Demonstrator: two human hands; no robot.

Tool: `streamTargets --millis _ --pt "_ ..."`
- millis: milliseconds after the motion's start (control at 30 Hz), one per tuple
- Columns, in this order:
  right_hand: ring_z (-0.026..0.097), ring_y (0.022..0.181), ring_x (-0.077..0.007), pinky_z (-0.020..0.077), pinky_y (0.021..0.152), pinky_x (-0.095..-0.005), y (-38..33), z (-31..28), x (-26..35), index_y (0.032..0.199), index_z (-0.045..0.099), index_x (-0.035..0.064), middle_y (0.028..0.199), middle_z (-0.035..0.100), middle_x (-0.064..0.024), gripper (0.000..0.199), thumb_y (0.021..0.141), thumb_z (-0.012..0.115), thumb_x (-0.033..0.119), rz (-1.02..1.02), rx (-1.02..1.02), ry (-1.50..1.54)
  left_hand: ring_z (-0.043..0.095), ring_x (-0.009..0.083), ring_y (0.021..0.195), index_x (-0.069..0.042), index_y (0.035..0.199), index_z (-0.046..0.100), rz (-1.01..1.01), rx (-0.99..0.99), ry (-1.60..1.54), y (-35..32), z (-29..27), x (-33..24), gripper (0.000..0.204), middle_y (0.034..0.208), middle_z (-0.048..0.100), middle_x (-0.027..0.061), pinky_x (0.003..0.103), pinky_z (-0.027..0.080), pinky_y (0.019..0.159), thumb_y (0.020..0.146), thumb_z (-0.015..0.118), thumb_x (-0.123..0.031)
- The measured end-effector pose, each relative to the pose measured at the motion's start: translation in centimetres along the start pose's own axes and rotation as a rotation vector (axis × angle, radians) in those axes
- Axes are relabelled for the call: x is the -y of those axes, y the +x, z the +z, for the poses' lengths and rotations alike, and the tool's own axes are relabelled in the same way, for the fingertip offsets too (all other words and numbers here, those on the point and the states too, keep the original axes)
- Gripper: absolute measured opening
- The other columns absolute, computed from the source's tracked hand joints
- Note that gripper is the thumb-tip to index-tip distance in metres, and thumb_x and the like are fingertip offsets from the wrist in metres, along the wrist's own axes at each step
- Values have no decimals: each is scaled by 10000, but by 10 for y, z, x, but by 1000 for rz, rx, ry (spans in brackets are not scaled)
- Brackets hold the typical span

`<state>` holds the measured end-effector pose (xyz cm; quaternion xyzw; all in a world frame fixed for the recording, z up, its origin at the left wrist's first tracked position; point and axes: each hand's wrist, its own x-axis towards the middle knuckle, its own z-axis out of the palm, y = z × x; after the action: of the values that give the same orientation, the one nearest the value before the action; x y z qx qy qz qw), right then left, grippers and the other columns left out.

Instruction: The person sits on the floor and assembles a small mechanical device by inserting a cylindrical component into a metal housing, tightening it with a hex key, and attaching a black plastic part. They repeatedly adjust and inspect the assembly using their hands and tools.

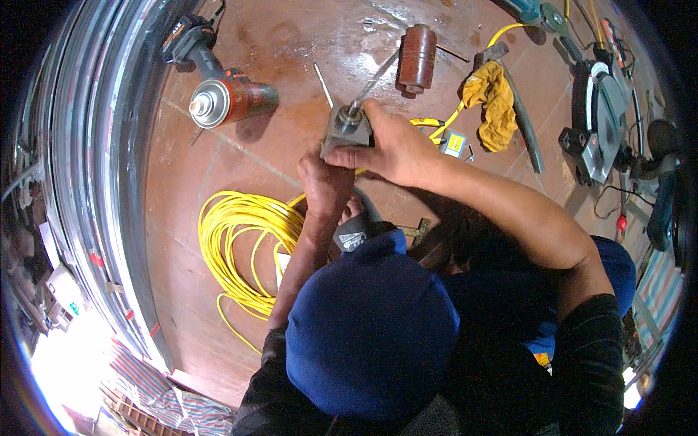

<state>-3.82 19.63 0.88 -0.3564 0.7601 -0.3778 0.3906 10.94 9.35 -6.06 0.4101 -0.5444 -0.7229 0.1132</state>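
Note:
A small grey metal block (347,136) is held over the floor between my two hands. A round fitting sits in its top face, and a thin metal rod (374,81) slants from there up and to the right. My left hand (323,182) is closed around the block from below. Over the block's right side wraps my right hand (396,145), thumb across the front and index finger by the rod's base. Just beyond the rod's far end lies a reddish-brown ribbed cylinder (416,59). My knee in dark blue cloth (371,327) hides the floor below my hands.
A spray can (236,100) and a cordless drill (198,45) are at the far left, beside long metal profiles (94,167). Coiled yellow cable (240,240) lies left of my forearm. To the right are a yellow cloth (493,102), a dark tube (525,127) and a machine (600,116).

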Motion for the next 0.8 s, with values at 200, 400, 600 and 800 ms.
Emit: streamTargets --millis 200,400,600,800 --pt "616 664 -155 462 590 -324 10 -8 -16 1005 681 27 776 653 -71 603 882 688 618 245 -32 496 685 156 919 21 1272 613 71 80 -225 -18 7 -24 374 1056 723 88 279 545 780 910 705 22" --pt "298 392 -31 178 372 -227 7 -16 -13 730 564 153 523 388 76 560 936 590 673 634 278 948 693 173 898 -9 1253 655 244 -71 320 -4 11 -25 369 1055 735 110 291 555 793 900 749 -63" --pt "250 373 -26 142 358 -221 9 -18 -13 810 598 179 519 350 91 582 902 560 752 694 349 1073 723 226 829 0 1138 717 512 -166 565 -2 12 -32 268 927 736 163 327 565 754 890 761 -90" --pt "242 352 -31 150 348 -216 12 -18 -20 749 571 150 500 326 88 636 902 543 767 737 382 1169 715 188 759 -12 993 725 603 -258 408 3 21 -26 132 880 735 136 306 562 690 885 767 -75"
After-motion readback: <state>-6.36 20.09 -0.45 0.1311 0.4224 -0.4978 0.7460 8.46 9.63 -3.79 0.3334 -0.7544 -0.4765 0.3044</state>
